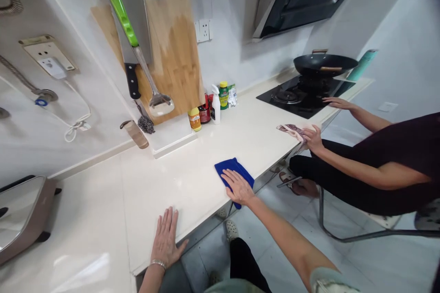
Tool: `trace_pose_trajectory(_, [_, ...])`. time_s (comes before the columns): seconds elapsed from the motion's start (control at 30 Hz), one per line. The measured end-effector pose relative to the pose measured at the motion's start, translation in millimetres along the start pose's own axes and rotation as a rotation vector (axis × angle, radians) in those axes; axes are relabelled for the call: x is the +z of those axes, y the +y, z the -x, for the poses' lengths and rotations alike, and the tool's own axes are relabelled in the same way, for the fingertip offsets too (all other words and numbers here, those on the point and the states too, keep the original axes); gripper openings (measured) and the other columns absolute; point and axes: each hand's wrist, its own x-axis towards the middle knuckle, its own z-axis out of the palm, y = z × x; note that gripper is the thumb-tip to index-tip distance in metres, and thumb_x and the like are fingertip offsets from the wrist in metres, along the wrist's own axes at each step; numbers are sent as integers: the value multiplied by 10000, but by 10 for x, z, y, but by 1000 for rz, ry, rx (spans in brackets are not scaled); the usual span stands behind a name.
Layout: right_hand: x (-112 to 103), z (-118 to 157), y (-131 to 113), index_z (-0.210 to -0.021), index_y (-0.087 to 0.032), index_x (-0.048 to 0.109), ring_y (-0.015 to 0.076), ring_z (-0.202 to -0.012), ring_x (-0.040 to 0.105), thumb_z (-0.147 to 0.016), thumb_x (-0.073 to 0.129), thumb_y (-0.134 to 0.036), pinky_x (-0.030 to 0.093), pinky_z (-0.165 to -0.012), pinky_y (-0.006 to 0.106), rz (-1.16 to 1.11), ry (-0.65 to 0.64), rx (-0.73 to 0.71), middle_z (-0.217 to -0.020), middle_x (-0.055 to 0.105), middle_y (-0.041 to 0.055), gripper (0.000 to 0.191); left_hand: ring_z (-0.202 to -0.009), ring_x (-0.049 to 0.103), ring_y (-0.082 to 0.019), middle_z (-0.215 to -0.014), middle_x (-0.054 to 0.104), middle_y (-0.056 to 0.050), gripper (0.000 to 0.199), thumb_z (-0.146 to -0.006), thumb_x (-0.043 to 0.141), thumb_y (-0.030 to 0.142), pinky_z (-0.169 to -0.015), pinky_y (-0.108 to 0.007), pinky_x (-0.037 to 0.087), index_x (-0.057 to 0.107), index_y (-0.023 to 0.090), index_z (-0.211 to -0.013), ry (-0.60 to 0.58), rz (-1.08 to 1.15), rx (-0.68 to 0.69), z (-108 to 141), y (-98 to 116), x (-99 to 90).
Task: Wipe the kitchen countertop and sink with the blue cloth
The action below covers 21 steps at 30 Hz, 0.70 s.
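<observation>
My right hand [238, 187] lies flat on a blue cloth [241, 168] near the front edge of the white countertop [178, 178]. Its fingers are stretched out over the cloth, and one corner of the cloth hangs below the edge. To the left, my left hand [166, 242] rests palm down on the counter by the same edge, fingers straight and thumb apart, holding nothing. A bracelet circles that wrist.
At right a seated person has one hand [312, 139] on a patterned cloth [291, 131]. Beyond are a cooktop [288, 96] and wok [325, 63]. Bottles, including a white spray bottle [216, 105], line the wall beside a hanging cutting board [175, 55]. An appliance [25, 219] stands left.
</observation>
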Motion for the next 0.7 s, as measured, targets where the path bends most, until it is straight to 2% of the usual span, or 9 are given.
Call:
trace_pose_trajectory(0.23, [-130,-40,731,-1451,-195,382,241,-1464,253,-860,422,-310,171,-1232,507,93,-78,126,-1567,340,65,603,-1482,238,-319,-1616,227,-161,865,-865,501,513,-1185,-505,285,108,147,-1544,-36,26,-20,-58,33,-76])
trace_pose_trajectory(0.4, [-153,-50,1135,-1447,-221,379,248,-1488,179,-874,417,-348,130,-1234,502,170,-91,247,-1597,275,62,588,-1483,235,-315,-1622,215,-149,855,-868,507,513,-1186,-504,293,117,164,-1545,-64,37,-31,-82,31,-75])
trace_pose_trajectory(0.57, [-143,-62,1435,-1475,-211,317,226,-1485,179,-888,380,-370,116,-1234,476,219,-134,335,-1602,263,55,611,-1484,234,-310,-1629,204,-130,856,-859,520,510,-1189,-496,291,127,182,-1545,-79,69,-44,-81,17,-70])
trace_pose_trajectory(0.7, [-125,-82,1496,-1494,-204,278,282,-1497,114,-896,362,-416,98,-1213,538,320,-134,481,-1625,169,99,640,-1483,240,-309,-1627,209,-129,863,-847,529,515,-1185,-491,293,141,185,-1544,-65,62,-40,-57,1,-48])
